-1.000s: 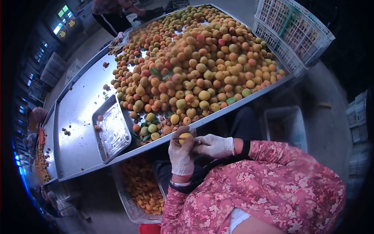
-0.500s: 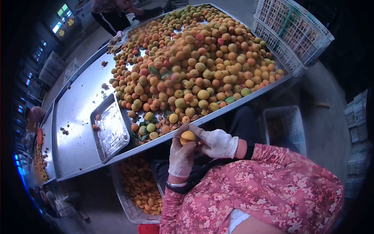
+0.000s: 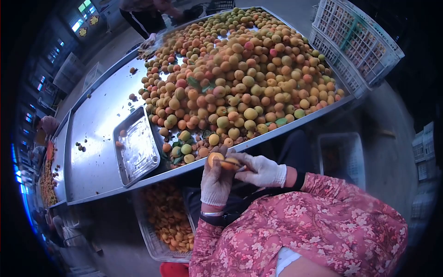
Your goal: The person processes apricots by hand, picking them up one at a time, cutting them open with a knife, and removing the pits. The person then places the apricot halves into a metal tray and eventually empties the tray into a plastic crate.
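Note:
My left hand [image 3: 215,187], in a white glove with stained fingers, is closed on an apricot half [image 3: 215,159] whose orange inside shows. Against it sits the other apricot half [image 3: 230,163], gripped by the fingers of my gloved right hand [image 3: 265,171]. A small pale bit shows by the right fingertips, too small to name. Both hands are just off the near edge of the metal table [image 3: 94,164]. Beyond them lies a big heap of whole apricots [image 3: 244,87], with some green leaves among them.
A shallow metal tray [image 3: 154,161] holds a couple of small pieces. Below the table, a crate [image 3: 154,249] contains many apricot halves. Stacked plastic crates [image 3: 364,41] stand at the far right, and another bin [image 3: 342,136] sits beneath. A person [image 3: 145,14] is at the far end.
The apricot between my hands has come apart into two halves, its orange inside now showing. The whole view has shifted slightly, so the table appears farther right and lower.

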### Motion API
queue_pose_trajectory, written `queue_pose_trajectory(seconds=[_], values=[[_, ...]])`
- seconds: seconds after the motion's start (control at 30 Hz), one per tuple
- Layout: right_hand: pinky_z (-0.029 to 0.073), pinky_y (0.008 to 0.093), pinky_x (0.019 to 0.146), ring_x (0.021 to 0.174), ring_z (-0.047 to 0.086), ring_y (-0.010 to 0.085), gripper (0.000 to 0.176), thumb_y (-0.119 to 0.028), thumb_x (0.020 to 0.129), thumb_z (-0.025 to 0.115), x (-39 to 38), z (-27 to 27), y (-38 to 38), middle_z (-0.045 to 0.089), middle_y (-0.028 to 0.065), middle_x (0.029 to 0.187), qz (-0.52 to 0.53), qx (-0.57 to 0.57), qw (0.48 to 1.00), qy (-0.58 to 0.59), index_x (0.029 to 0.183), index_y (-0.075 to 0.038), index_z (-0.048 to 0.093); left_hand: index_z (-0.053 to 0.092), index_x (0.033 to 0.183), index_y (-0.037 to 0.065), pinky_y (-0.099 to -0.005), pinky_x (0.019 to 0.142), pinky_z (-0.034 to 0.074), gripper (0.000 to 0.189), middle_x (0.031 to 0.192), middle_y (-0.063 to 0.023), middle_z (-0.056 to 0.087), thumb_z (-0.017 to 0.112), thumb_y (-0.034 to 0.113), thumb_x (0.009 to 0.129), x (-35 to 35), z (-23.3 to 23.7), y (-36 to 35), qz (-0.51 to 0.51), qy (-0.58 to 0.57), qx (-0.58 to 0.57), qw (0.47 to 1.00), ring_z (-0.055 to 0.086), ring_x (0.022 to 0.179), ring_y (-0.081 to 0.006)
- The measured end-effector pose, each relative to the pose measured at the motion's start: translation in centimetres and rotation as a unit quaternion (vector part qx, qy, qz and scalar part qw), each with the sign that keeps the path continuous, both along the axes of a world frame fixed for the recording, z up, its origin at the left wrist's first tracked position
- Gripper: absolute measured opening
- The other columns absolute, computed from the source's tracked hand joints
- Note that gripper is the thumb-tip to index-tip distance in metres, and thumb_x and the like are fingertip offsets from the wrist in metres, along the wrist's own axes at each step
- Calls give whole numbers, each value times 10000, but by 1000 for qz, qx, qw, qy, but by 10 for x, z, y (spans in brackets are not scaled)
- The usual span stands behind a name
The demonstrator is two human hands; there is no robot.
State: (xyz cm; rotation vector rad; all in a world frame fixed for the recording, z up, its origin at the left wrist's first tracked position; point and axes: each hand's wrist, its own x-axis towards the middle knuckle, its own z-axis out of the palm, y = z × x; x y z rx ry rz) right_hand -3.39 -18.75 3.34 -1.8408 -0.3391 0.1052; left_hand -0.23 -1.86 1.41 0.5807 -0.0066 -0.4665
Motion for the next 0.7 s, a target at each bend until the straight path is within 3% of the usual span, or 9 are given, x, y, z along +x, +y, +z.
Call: queue_pose_trajectory(seconds=[0.07, 0.13, 0.17, 0.2, 0.27, 0.3, 0.33, 0.47, 0.7], values=[[530, 339, 734, 810, 683, 281, 665, -223, 862, 670, -4, 9, -2, 653, 179, 878, 28, -45, 998, 18, 1414, -29, 354, 378, 1357, 48, -473, 1019, 446, 435, 1404, -173, 439, 531, 208, 983, 0, 5, -2, 10, 6, -24, 1000, 486, 1242, -334], [538, 362, 731, 807, 681, 317, 694, -249, 855, 684, -5, 19, 0, 662, 178, 899, 19, -230, 972, 47, 1418, -23, 347, 372, 1359, 54, -475, 1005, 456, 442, 1382, -174, 454, 535, 213, 980, 0, 6, 1, 5, 18, -45, 999, 504, 1216, -329], [541, 387, 700, 794, 675, 347, 706, -262, 831, 713, -5, -4, 0, 658, 204, 898, -3, -130, 991, -40, 1396, -19, 365, 366, 1361, 59, -477, 991, 466, 449, 1360, -174, 468, 540, 217, 978, 0, 5, 2, 0, 31, -67, 997, 523, 1190, -324], [540, 354, 662, 728, 683, 279, 603, -217, 847, 702, 1, -6, 3, 666, 143, 858, -20, -28, 996, -80, 1340, -10, 423, 366, 1361, 59, -477, 991, 466, 449, 1360, -174, 468, 540, 217, 978, 0, 2, 5, 2, 33, -68, 997, 523, 1190, -324], [504, 281, 568, 614, 626, 147, 437, -171, 883, 665, 10, -3, 2, 638, 45, 794, -49, 143, 989, -5, 1254, -15, 494, 359, 1361, 76, -499, 937, 495, 459, 1273, -167, 517, 553, 221, 971, 0, -5, 8, -2, 28, -9, 1000, 556, 1137, -319], [419, 208, 484, 543, 513, 39, 313, -132, 919, 614, 10, 50, -2, 574, -32, 738, -75, 166, 964, 192, 1206, -35, 533, 364, 1351, 69, -476, 873, 529, 451, 1153, -153, 565, 559, 150, 953, -4, 3, 4, -6, 36, -18, 999, 607, 1035, -308], [350, 188, 430, 482, 455, 16, 249, -140, 926, 611, 15, 64, -2, 539, -35, 673, -100, 239, 944, 206, 1150, -54, 545, 364, 1351, 69, -476, 873, 529, 451, 1153, -153, 565, 559, 150, 953, -6, 6, 3, -12, 39, -19, 999, 607, 1035, -308], [389, 199, 408, 441, 498, 67, 205, -129, 948, 598, 39, 64, 16, 560, 10, 637, -146, 401, 902, 68, 1132, -57, 544, 387, 1335, 52, -398, 811, 554, 498, 1034, -134, 581, 548, 23, 865, -10, 17, -3, -43, 1, 158, 986, 634, 875, -256], [434, 176, 518, 602, 522, 11, 202, -110, 939, 609, 43, 63, 27, 565, -39, 776, -109, 382, 918, -11, 1126, -66, 547, 460, 1212, -2, -265, 677, 530, 402, 917, -87, 623, 637, 48, 855, -23, 25, -5, -33, -44, 274, 960, 646, 752, -162]])
